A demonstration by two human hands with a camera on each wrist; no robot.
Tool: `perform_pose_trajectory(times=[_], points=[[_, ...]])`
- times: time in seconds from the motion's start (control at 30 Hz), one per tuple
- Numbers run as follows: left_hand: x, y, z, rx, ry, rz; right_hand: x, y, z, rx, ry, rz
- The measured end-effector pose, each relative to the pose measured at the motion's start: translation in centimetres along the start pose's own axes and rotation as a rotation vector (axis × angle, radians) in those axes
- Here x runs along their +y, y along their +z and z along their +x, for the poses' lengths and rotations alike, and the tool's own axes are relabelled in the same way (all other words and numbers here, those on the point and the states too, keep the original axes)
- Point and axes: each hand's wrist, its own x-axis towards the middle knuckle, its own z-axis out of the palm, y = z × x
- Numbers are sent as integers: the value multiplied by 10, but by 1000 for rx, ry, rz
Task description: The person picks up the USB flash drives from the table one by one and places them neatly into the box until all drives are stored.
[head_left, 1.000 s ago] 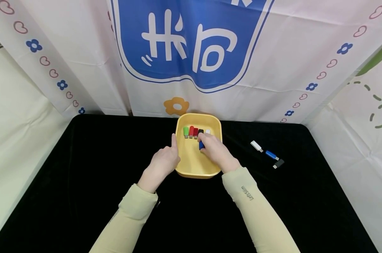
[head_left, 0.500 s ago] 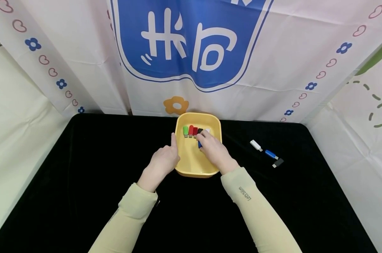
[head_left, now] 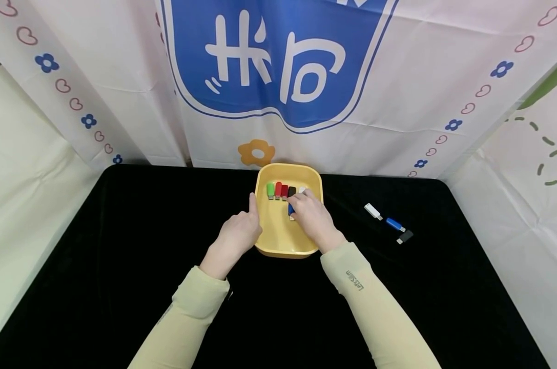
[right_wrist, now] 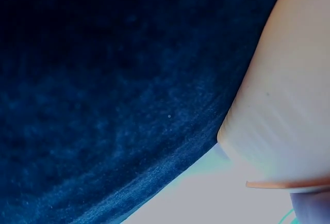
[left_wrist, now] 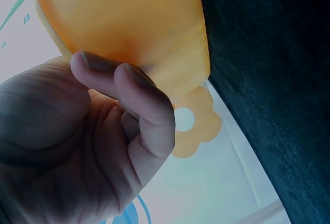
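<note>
A yellow tray (head_left: 278,238) stands at the back of the black table. My left hand (head_left: 239,233) holds its left rim, index finger stretched along the edge. In the left wrist view, curled fingers (left_wrist: 147,95) press against the tray's outer wall. Inside the tray, my right hand (head_left: 312,218) pinches a blue USB stick (head_left: 290,209), its metal plug toward me. The stick lies just in front of a row: a green USB stick (head_left: 271,190), a red one (head_left: 278,190), a dark red one (head_left: 285,192) and a black one (head_left: 292,190). A white one (head_left: 302,189) is partly hidden.
On the black cloth (head_left: 167,230) to the right of the tray lie a white USB stick (head_left: 372,210), a blue one (head_left: 395,224) and a black one (head_left: 405,236). A printed curtain (head_left: 375,148) hangs directly behind the tray. The right wrist view mainly shows dark cloth.
The right hand's fingers have shifted slightly on the blue USB stick, and its metal plug now shows. My left hand stays at the tray's rim.
</note>
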Motion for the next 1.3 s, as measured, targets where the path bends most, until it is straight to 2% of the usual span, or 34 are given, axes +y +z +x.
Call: perform_pose_trajectory(times=[0.2, 0.53, 0.8, 1.3], points=[[0, 0, 0, -11, -6, 2, -1, 2, 2, -44, 21, -53], [0, 0, 1, 5, -2, 3, -1, 4, 0, -33, -15, -144], [0, 1, 2, -7, -15, -5, -1, 5, 0, -32, -33, -161], [0, 0, 1, 1, -1, 3, -2, 5, -2, -60, -37, -183]])
